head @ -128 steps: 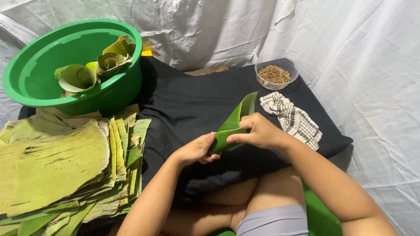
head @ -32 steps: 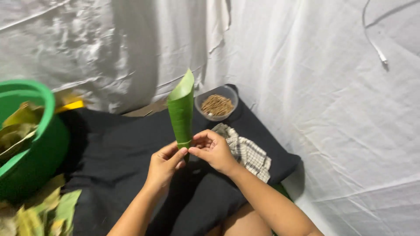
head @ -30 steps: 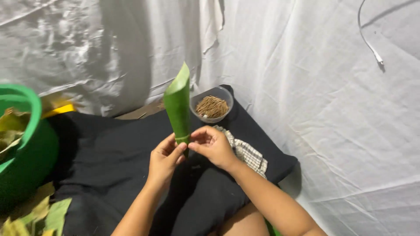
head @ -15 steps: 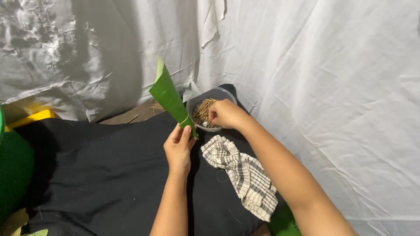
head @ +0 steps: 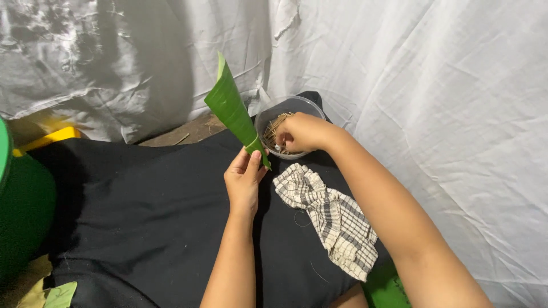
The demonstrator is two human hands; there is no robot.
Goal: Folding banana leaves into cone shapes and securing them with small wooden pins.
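Upright, leaf cone (head: 233,112) between fingers (head: 253,161) (left)

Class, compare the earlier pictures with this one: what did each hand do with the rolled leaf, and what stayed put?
The right hand let go of the leaf cone and reached into the clear bowl of small sticks. The left hand now holds the cone alone, tilted left. The checked cloth stayed on the black cloth.

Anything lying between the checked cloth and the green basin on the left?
Head view: only bare black cloth between the checked cloth and green basin, crossed by the left forearm.
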